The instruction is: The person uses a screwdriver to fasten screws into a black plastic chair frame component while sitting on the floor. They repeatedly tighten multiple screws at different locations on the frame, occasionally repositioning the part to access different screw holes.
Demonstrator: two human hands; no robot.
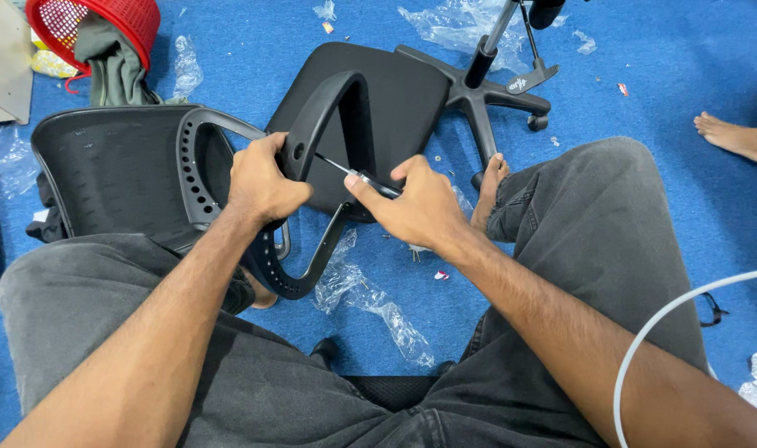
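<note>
Upper left of frame: red basket (105,21) tipped on the blue carpet (677,75), grey cloth (113,70) spilling out. Below it, left of centre: black mesh chair back (113,170) lying across my knee.

Centre: my left hand (262,182) is wrapped tight around the black plastic armrest (316,116), fingers closed over its curved upper bend. The armrest loops from the seat pad (395,99) at upper centre down to lower centre. Judgement: rigid moulded plastic, light, smooth enough to twist in the grip; best held at the bend, close to the screw hole, as now.

Just right of centre: my right hand (416,207) pinches a slim screwdriver (354,172), fingers closed on the handle, its shaft angled up-left to a hole in the armrest. Tip seating probably in a screw; too small to tell.

Upper right: star base (486,95) with castors, clear plastic wrap (453,25). Far right edge: another person's bare foot (739,137).
</note>
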